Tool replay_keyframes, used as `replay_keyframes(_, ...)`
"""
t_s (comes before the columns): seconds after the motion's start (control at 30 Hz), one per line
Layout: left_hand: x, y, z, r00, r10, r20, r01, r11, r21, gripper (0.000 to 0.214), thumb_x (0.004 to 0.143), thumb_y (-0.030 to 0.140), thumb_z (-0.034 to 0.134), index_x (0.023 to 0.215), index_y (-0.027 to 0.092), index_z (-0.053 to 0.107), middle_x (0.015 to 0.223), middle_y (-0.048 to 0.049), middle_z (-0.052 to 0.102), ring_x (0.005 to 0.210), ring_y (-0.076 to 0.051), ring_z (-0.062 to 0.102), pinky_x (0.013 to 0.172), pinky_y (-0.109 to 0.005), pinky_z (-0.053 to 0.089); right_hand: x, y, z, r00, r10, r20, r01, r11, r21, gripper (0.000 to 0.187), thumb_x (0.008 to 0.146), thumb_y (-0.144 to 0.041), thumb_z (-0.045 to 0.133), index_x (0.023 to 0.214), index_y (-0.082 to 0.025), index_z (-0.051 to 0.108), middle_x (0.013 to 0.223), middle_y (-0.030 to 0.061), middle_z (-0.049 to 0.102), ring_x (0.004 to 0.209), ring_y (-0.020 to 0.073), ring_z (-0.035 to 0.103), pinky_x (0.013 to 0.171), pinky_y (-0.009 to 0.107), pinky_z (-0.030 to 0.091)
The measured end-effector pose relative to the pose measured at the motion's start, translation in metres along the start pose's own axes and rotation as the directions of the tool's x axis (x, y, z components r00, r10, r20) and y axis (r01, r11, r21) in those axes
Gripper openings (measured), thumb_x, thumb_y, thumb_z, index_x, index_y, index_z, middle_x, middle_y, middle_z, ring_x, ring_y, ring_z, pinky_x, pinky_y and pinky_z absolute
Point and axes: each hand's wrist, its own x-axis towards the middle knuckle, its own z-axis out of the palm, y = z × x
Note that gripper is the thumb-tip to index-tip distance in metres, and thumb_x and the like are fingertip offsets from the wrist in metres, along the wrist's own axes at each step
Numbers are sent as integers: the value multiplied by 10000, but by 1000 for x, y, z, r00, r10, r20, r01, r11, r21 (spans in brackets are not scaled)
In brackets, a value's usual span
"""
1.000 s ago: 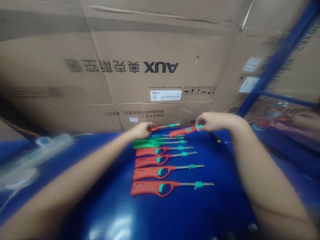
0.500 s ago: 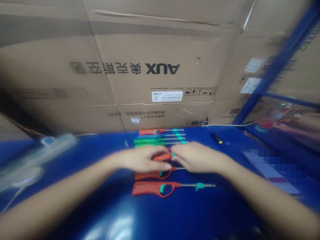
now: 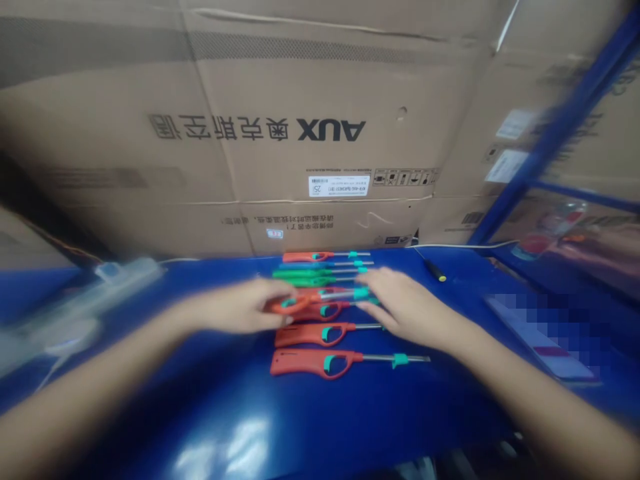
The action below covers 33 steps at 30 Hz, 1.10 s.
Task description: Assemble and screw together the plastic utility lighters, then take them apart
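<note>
The left hand held an orange plastic lighter; blur obscured whether the right hand, toward three o'clock, gripped its teal clip.

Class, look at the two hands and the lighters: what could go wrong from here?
The left hand holds an orange lighter close to the red lighter and green lighters, so it might nudge them out of line. Its teal trigger is near that hand, so a stray squeeze could press it. The right hand is at the teal clip, which might get shifted.
</note>
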Motion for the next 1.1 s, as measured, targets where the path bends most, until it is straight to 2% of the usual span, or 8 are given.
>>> replay_keyframes(0.1,26,-23,-13,995,14,-95,-5,996,89,390,893,357,588,1246,196,629,1104,-76,688,928,-208,647,813,-301,514,18,18,9,972,77,-223,-72,997,32,592,974,-437,545,1446,-113,393,1407,198,532,1322,329,476,1095,518,406)
replay_keyframes(0.2,57,-45,-19,985,32,-170,2,980,198,464,896,310,567,1341,181,578,1207,-114,665,1063,-242,640,910,-342,505,25,25,25,955,103,-277,-69,989,131,483,995,-350,491,1420,-130,422,1386,169,557,1294,290,501,1086,473,420)
replay_keyframes(0.37,103,-71,-16,978,20,-207,43,955,292,485,842,229,590,1318,136,596,1208,-132,668,1076,-260,653,927,-357,519,15,20,47,993,41,-114,-18,981,192,346,975,-277,516,1299,-157,535,1290,139,616,1202,290,538,1007,475,440)
replay_keyframes(0.57,124,-77,-11,958,63,-281,25,954,300,413,811,122,555,1210,129,662,1189,-130,654,1120,-264,628,988,-381,494,8,6,41,996,-83,-19,84,926,368,185,963,-307,582,1100,-188,618,1112,73,648,1054,224,548,936,388,430)
replay_keyframes(0.73,95,-39,6,940,139,-312,-61,967,248,245,873,159,559,1074,160,698,1064,-89,682,976,-209,652,880,-327,518,4,-14,40,964,-266,7,226,834,504,302,906,-445,669,1043,-180,622,1044,60,631,965,188,565,879,322,449)
replay_keyframes(0.8,71,-16,18,963,191,-189,-152,968,200,141,907,209,571,933,185,708,957,-51,697,868,-176,656,803,-290,513,3,-22,45,948,-315,54,251,837,486,383,883,-519,677,1063,-185,628,1043,62,629,972,200,577,878,332,453)
replay_keyframes(0.9,33,13,38,975,207,-85,-184,958,222,155,932,324,602,986,215,698,950,-34,692,855,-178,650,762,-283,499,4,-28,51,932,-349,98,273,853,446,440,873,-590,654,1058,-191,632,1054,70,629,988,217,582,869,350,455)
replay_keyframes(1.1,-15,29,71,987,68,-147,-16,944,329,333,851,426,703,1108,220,654,1133,-79,648,1029,-276,624,860,-396,513,17,-33,36,918,-333,217,228,888,399,367,863,-498,697,1031,-179,627,1017,73,642,951,223,591,854,366,463)
